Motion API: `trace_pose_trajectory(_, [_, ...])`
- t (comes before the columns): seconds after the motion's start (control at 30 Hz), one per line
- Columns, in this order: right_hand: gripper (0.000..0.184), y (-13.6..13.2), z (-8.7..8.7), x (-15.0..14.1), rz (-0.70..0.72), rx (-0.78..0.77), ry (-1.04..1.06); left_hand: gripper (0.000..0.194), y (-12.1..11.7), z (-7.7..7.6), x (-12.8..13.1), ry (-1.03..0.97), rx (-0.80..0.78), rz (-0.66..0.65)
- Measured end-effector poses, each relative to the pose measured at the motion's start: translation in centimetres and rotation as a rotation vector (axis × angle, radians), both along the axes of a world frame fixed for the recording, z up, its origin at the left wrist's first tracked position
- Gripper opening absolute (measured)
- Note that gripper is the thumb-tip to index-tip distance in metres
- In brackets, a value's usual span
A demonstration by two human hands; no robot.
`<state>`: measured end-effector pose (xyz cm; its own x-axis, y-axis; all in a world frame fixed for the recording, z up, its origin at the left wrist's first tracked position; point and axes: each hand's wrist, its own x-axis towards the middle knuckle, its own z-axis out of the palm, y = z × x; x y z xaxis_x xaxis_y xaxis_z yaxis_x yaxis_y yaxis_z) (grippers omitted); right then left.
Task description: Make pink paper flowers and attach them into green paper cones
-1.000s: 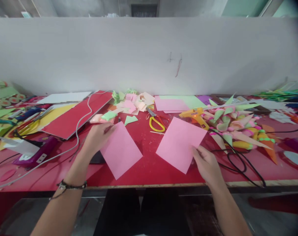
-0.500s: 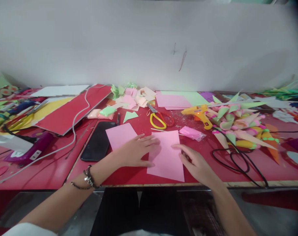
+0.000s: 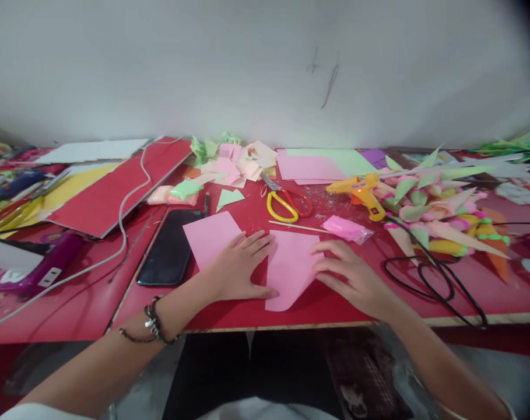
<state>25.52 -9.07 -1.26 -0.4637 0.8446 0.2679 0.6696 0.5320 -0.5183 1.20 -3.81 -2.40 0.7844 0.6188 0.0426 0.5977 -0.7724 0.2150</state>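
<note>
A pink sheet of paper [image 3: 291, 268] lies on the red table in front of me, its lower right side lifted and bending upward. My right hand [image 3: 350, 277] has that right edge between thumb and fingers. My left hand [image 3: 242, 268] rests with fingers spread, the fingertips and thumb touching the sheet's left edge. Partly under my left hand is a second pink sheet of paper [image 3: 210, 236], flat on the table. Just beyond the sheets are scissors [image 3: 286, 204] with yellow and red handles, a thin wooden stick [image 3: 297, 226] and a pink packet [image 3: 346, 228].
A black phone [image 3: 166, 251] lies left of the sheets. To the right are a yellow glue gun [image 3: 358, 192], its looped black cord [image 3: 435, 280] and a heap of paper cones [image 3: 426, 204]. Paper scraps [image 3: 234, 163] lie at the back; a red board [image 3: 125, 189] and purple power strip [image 3: 50, 265] sit left.
I have put the left sheet down and moved my left hand right to the other sheet. That sheet was laid on the table; its right side is now lifted by my right hand.
</note>
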Motion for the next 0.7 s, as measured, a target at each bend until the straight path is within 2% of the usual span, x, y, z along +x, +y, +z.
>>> trace_pose_trajectory(0.1, [0.019,2.0,0.3,-1.2,0.093,-0.075,0.010,0.091,0.2,0.0,-0.1,-0.032,-0.044,-0.001])
trace_pose_trajectory(0.27, [0.023,4.3,-0.1,-3.0,0.148,-0.066,-0.159,0.074,0.2,0.2,0.0,-0.072,-0.106,0.017])
trace_pose_trajectory(0.5, [0.023,4.9,-1.3,-3.4,0.030,-0.022,-0.197,0.082,-0.1,-0.4,0.5,-0.121,-0.046,0.060])
trace_pose_trajectory(0.7, [0.025,5.3,-1.6,-3.8,0.024,0.005,-0.255,0.084,0.0,-0.6,0.5,-0.102,-0.051,0.057])
